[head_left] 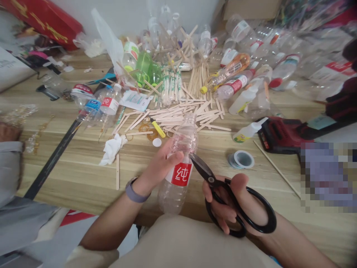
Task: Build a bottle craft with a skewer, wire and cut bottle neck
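Observation:
A clear plastic bottle [173, 193] with a red and white label stands slightly tilted at the table's near edge, close to my body. Fingers of my left hand [161, 163] wrap round its upper part, just above the label. Black-handled scissors [211, 179] are in my right hand [228, 201], with thumb and fingers through the loops. Their blades look nearly closed, and the tip meets the bottle's side at the label's top edge. Whether the tip has pierced the plastic I cannot tell.
Wooden craft sticks [175, 117] lie heaped beyond the bottle, near a yellow-handled tool [158, 128]. At right are a wire spool [244, 159], a glue bottle [248, 131] and a red-black power tool [279, 134]. Many plastic bottles crowd the back. Another person's sleeve [11, 167] shows at left.

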